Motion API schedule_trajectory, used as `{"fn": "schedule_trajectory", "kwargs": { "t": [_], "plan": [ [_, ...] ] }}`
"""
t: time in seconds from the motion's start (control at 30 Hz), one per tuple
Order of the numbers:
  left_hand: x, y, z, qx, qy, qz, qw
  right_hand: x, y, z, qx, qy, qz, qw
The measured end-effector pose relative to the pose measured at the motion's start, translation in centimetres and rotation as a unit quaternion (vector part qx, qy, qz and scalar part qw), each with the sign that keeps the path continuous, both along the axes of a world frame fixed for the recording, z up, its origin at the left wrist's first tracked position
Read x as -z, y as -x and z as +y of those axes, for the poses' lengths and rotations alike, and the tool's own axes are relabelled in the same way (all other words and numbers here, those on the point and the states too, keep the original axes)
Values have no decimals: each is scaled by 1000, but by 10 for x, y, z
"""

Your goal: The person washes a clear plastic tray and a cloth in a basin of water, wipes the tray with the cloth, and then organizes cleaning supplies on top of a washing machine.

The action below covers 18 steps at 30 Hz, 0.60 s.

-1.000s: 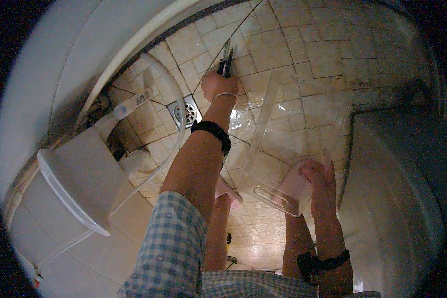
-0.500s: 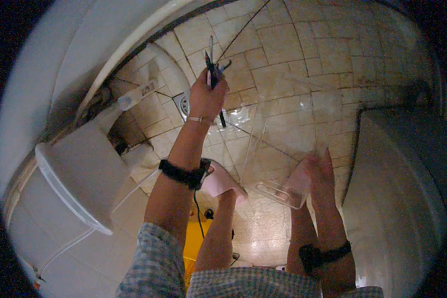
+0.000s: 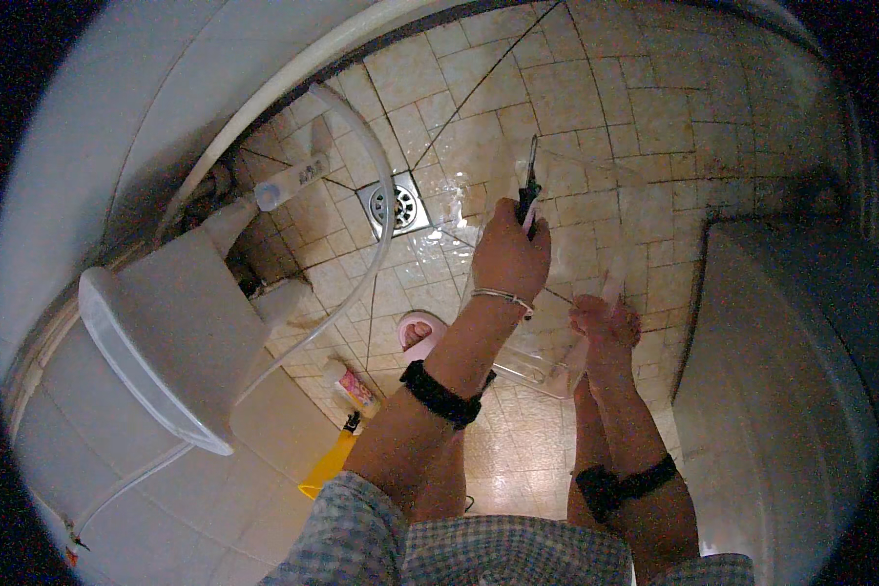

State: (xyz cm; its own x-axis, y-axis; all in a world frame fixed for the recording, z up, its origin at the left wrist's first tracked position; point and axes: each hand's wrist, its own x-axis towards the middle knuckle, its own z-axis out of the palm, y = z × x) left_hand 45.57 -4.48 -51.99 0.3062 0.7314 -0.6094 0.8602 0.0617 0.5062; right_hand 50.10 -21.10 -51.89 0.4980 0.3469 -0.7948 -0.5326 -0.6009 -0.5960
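My left hand (image 3: 513, 252) is closed around a small bundle of slim black and pale tools (image 3: 528, 200), one thin tip pointing away from me. Their exact kind is too blurred to tell. To its right, my right hand (image 3: 607, 320) has its fingers curled at the side of a see-through plastic container (image 3: 529, 374). That container shows mostly as faint outlines over the floor, with a rounded rim close to my legs. My left forearm covers part of the rim. A pink slipper (image 3: 412, 322) is on my left foot.
A metal floor drain (image 3: 397, 206) lies in wet tiles, with a pale hose (image 3: 385, 234) curving across it. At left are a white pedestal (image 3: 171, 327) and a clear tube (image 3: 291, 182). A small bottle (image 3: 354, 387) and a yellow object (image 3: 330, 465) lie near my left arm.
My left hand has moved right and nearer with the bundle, uncovering the drain and hose. My right hand has shifted slightly left, its fingers more curled. The bottle has come into view.
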Motion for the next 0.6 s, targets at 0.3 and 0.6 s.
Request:
{"fn": "schedule_trajectory", "kwargs": {
  "t": [0.3, 0.6],
  "plan": [
    [-9, -12, -15, 11, -26, 71, 997, 18, -3, -14, -227, 85, -92, 966],
    [-6, 0, -18, 12, -119, 35, 992, -5, 4, 24, 63, -17, -41, 997]
  ]
}}
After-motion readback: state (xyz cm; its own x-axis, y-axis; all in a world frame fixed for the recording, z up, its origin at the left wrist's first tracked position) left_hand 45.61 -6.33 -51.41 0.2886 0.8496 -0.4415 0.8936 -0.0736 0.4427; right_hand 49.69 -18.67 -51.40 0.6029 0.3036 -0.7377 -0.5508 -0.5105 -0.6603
